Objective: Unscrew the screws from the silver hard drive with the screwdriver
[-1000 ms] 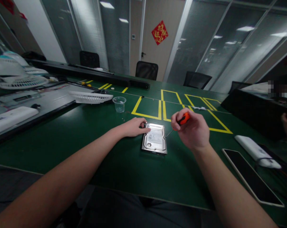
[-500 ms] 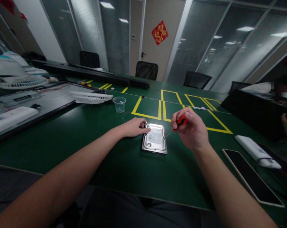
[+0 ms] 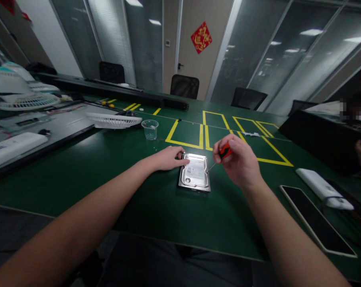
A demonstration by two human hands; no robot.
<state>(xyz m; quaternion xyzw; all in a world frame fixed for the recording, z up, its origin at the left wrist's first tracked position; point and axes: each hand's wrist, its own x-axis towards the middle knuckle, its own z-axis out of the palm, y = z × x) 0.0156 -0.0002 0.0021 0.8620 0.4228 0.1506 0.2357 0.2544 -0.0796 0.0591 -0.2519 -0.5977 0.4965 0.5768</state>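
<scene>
- Green table (image 3: 156, 207), marked with yellow tape (image 3: 185, 143) outlines, carries everything below
- Dark case (image 3: 318, 139) at the table's right side
- White slotted cover (image 3: 113, 120) at the left, just beside the cup
- Flat device (image 3: 316, 219) with a dark face, near the right forearm
- White bar (image 3: 324, 189), just beyond that device
- Right hand (image 3: 238, 159): fingers closed around the screwdriver's handle
- Left hand (image 3: 170, 158): fingers partly curled, holding the left edge of the hard drive, thumb on its top face
- Hard drive (image 3: 195, 179), lying flat on the table between the two hands, label side up
- Clear plastic cup (image 3: 150, 133), upright beyond the left hand
- Screwdriver (image 3: 225, 150), black and orange, tilted, its tip at the drive's right edge; too small to tell what it meets
- Tiny specks (image 3: 155, 149) on the table, near the cup
</scene>
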